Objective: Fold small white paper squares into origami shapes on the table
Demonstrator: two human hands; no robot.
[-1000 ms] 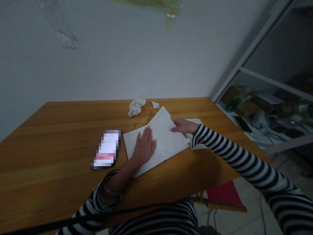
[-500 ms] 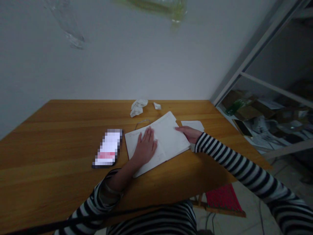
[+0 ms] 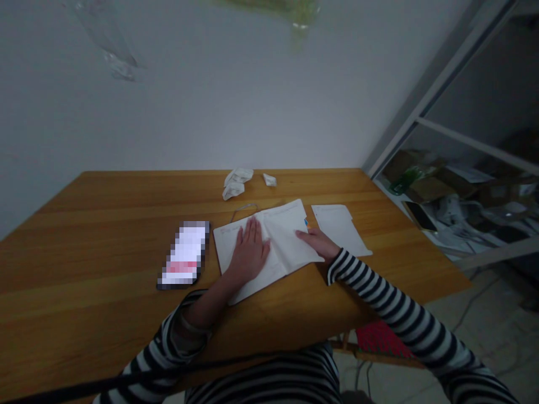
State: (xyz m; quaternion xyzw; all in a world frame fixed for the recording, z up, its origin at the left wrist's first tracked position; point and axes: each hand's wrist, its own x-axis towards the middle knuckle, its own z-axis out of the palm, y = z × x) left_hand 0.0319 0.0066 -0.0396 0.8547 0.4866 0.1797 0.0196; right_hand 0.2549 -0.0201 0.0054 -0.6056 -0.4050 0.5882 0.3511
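An open notebook (image 3: 278, 227) with white pages lies tilted on the wooden table, a thin ribbon (image 3: 244, 207) sticking out past its top edge. My left hand (image 3: 251, 252) rests flat on the left page, fingers stretched out. At the right edge, my right hand (image 3: 318, 241) pinches the right-hand page, thumb on top and the other fingers beneath it. The page bulges near the fold. A small blue and orange patch shows beside the right hand. To the right lies a loose white sheet (image 3: 342, 227), apart from the notebook.
A phone (image 3: 184, 255) with a lit, blurred screen lies left of the notebook. Crumpled paper (image 3: 237, 182) and a smaller scrap (image 3: 270, 180) sit near the wall. A cluttered shelf (image 3: 455, 193) stands at the right, and a red woven stool (image 3: 381, 339) is below the table edge.
My right hand has moved slightly left and down with the page edge, and the page now bulges. More of the loose sheet at the right is uncovered. My left hand stays in place.
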